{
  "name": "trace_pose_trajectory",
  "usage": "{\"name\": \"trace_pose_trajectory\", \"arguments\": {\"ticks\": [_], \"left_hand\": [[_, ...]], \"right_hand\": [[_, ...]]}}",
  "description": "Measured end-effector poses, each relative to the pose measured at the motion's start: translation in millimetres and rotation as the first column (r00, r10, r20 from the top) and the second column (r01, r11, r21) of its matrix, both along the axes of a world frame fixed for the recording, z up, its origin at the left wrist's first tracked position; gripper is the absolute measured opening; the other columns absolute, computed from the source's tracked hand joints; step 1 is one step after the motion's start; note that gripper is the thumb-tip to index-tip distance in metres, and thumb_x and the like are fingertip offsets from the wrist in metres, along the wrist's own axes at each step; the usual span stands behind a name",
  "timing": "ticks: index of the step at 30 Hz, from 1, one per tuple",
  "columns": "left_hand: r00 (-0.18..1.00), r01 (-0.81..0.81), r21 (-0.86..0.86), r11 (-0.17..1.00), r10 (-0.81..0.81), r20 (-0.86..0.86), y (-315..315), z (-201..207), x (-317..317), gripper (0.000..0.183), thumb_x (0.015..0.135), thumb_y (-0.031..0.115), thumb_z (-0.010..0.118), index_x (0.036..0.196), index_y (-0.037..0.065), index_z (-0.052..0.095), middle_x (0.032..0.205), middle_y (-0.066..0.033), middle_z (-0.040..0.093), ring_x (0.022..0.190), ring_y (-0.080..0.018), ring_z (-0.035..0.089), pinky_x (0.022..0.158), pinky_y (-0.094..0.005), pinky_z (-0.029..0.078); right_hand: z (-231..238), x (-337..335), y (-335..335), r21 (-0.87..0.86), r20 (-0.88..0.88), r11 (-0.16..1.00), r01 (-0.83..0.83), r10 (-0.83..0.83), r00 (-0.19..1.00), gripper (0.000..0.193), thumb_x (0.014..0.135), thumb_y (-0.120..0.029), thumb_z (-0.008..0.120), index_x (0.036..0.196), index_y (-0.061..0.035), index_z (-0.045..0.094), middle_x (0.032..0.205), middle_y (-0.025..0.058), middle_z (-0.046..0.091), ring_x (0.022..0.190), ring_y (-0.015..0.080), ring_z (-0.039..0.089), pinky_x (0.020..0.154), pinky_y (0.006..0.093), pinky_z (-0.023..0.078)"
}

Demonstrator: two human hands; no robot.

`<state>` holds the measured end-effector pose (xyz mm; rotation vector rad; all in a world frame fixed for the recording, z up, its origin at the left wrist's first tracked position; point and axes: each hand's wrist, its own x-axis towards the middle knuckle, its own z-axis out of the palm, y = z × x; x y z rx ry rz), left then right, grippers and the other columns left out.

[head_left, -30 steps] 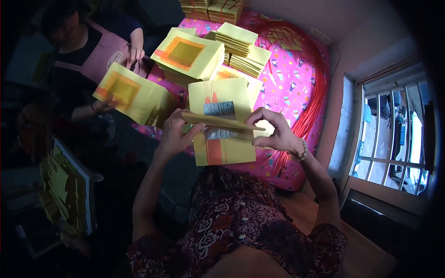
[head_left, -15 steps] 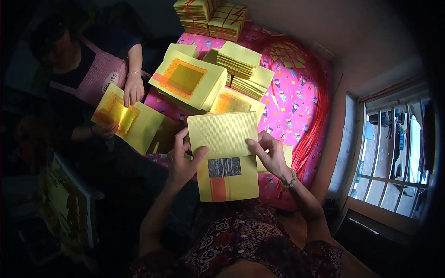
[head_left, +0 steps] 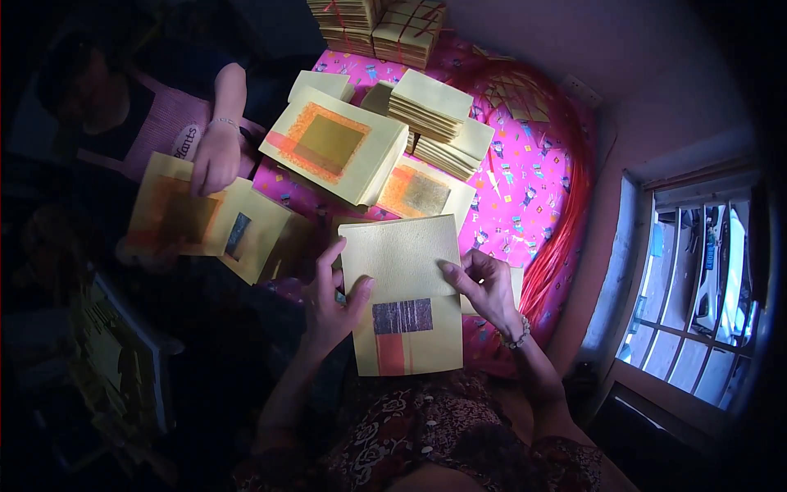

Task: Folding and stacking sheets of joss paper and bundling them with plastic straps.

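Before my chest is a stack of yellow joss paper (head_left: 402, 258), its blank ribbed side facing up. A lower joss paper sheet (head_left: 438, 353) extends from under it toward me, showing a dark silvery foil patch (head_left: 402, 315) and an orange-red band (head_left: 390, 353). My left hand (head_left: 332, 299) grips the left edge, thumb in front and fingers up along the side. My right hand (head_left: 490, 285) pinches the right edge between thumb and curled fingers; a beaded bracelet is on that wrist.
A pink patterned tablecloth (head_left: 512, 209) carries a large joss paper pile (head_left: 379, 168), smaller stacks (head_left: 430, 102), tied bundles (head_left: 406, 37) and long red strands (head_left: 551, 266). At left, a co-worker's hand (head_left: 215, 160) handles foil-patched sheets (head_left: 156, 205). A barred window (head_left: 684, 295) is at right.
The sheets and both my hands sit slightly lower in view. My right fingers have curled closer to the paper. The co-worker's sheet has lifted, uncovering another foil patch. The light looks cooler.
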<state>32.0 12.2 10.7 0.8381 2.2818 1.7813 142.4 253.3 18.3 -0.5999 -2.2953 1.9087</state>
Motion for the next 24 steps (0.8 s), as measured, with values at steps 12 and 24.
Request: {"name": "trace_pose_trajectory", "arguments": {"ticks": [12, 24], "left_hand": [[0.996, -0.05, -0.133, 0.99, 0.06, 0.071, 1.6, 12.9, 8.9, 0.042, 0.085, 0.009, 0.071, 0.123, 0.004, 0.056, 0.068, -0.0017, 0.045, 0.056, -0.008, 0.039, 0.05, -0.0257, 0.034], [0.991, -0.133, -0.337, 0.932, 0.118, -0.067, 6.6, 31.2, 20.2, 0.042, 0.084, 0.016, 0.072, 0.123, 0.007, 0.057, 0.072, -0.0048, 0.048, 0.06, -0.0169, 0.046, 0.056, -0.0301, 0.039]], "right_hand": [[5.1, 4.2, 1.1, -0.004, 0.043, 1.0, 0.008, -0.008, 0.999, 0.029, 0.091, -0.023, 0.071, 0.073, -0.0025, 0.06, 0.062, -0.0016, 0.06, 0.058, 0.0028, 0.051, 0.054, 0.0221, 0.042], [2.6, 5.8, 1.2, 0.1, -0.047, 0.994, 0.037, -0.033, 0.998, 0.035, 0.089, -0.028, 0.071, 0.072, 0.0004, 0.06, 0.056, 0.002, 0.056, 0.051, 0.0064, 0.05, 0.048, 0.0264, 0.042]]}}
